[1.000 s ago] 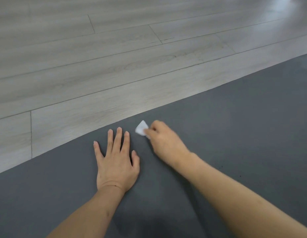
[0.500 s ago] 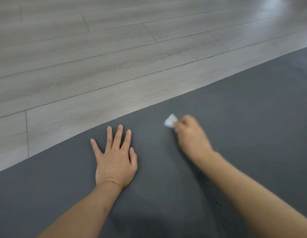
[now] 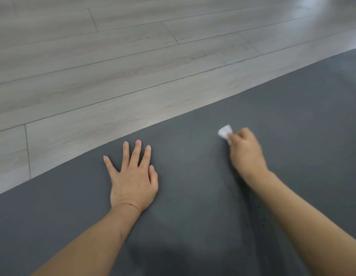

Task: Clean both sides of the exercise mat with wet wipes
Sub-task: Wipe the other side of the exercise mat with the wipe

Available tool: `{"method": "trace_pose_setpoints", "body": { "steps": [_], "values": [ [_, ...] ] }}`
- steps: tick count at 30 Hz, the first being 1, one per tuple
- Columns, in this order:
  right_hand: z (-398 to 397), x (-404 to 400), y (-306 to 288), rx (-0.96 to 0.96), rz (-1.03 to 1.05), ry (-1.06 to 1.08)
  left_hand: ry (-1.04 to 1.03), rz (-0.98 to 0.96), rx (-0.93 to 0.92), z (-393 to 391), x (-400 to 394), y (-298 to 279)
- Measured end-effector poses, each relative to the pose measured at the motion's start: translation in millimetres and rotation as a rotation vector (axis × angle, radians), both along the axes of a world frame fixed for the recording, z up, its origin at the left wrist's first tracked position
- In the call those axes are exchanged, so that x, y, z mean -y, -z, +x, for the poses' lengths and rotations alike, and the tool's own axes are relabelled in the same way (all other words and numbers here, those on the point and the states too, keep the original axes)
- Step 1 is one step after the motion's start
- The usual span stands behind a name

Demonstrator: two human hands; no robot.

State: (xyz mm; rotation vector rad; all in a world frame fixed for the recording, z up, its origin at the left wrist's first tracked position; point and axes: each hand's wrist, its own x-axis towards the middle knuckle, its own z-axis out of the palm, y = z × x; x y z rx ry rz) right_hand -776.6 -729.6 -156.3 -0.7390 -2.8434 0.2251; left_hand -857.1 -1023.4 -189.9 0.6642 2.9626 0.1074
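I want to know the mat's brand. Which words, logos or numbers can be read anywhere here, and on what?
None: no text, logo or number shows.
Mat: plain dark grey.
Wipe in the right hand: plain white, blurred.
Floor: bare wood grain.

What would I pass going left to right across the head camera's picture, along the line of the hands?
Floor → left hand, flat on the mat → bare mat between the hands → wipe → right hand gripping it → more mat out to the right edge.
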Motion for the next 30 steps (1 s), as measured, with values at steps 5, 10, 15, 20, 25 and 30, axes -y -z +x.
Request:
{"method": "trace_pose_setpoints", "body": {
  "steps": [5,10,15,20,25,30],
  "values": [
    [16.9,96.4,15.5,-0.153,-0.155,-0.079,0.007,-0.010,0.010,2.0,-1.0,-3.3],
    [44.1,113.4,1.4,-0.056,-0.041,-0.525,0.013,-0.011,0.007,1.9,0.0,-4.7],
    [35.1,-14.8,0.6,-0.120,0.011,0.173,0.010,-0.010,0.000,0.4,-1.1,-3.7],
    [52.2,140.2,7.4,-0.073,-0.156,-0.340,0.022,-0.008,-0.014,0.1,-0.1,-3.2],
    [50.4,54.9,5.4,-0.116,0.003,-0.380,0.029,0.007,-0.026,0.6,-0.6,-2.8],
    [44.7,9.3,1.2,-0.193,-0.027,0.239,0.025,0.026,-0.030,0.4,-1.5,-2.9]
  ]
}}
